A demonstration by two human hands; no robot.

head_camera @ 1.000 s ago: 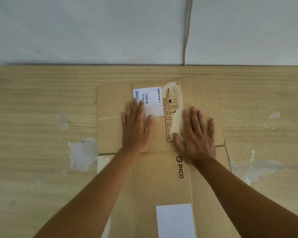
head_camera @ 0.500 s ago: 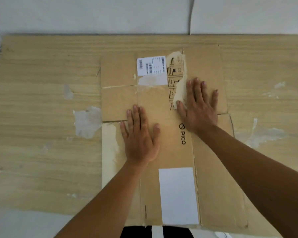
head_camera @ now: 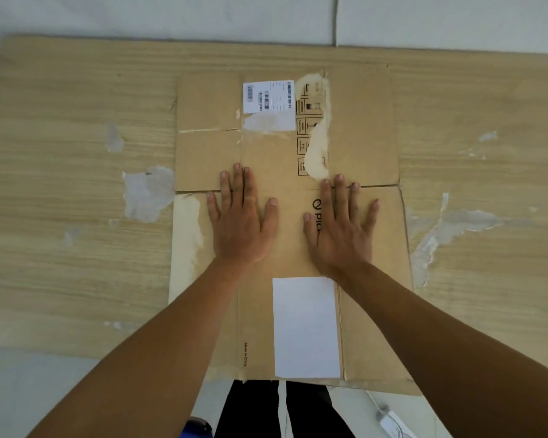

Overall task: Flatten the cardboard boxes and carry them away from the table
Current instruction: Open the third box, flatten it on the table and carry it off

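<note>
Lying flat on the wooden table, the cardboard box stretches from near the table's far edge to just past its near edge, where its lower end overhangs the floor above the person's dark trousers. Both hands rest palm-down on the middle of the cardboard, side by side and a little apart. The left hand is spread wide, fingers fanned, with its fingertips crossing the horizontal crease between the flaps and the main panel. The right hand is likewise open and flat (gripping nothing), its palm covering part of the black printed logo, and its fingertips reach the same crease. Beyond the hands, a white barcode label sits on the far flap, beside a column of black handling symbols partly stripped away by a pale torn patch. Nearer the person, a blank white rectangle lies on the main panel, just below the right wrist. A torn pale strip runs along the left edge of the cardboard. The table surface shows several scuffed, peeled grey patches on either side of the cardboard. At lower right, a white adapter with its cable lies on the floor.
</note>
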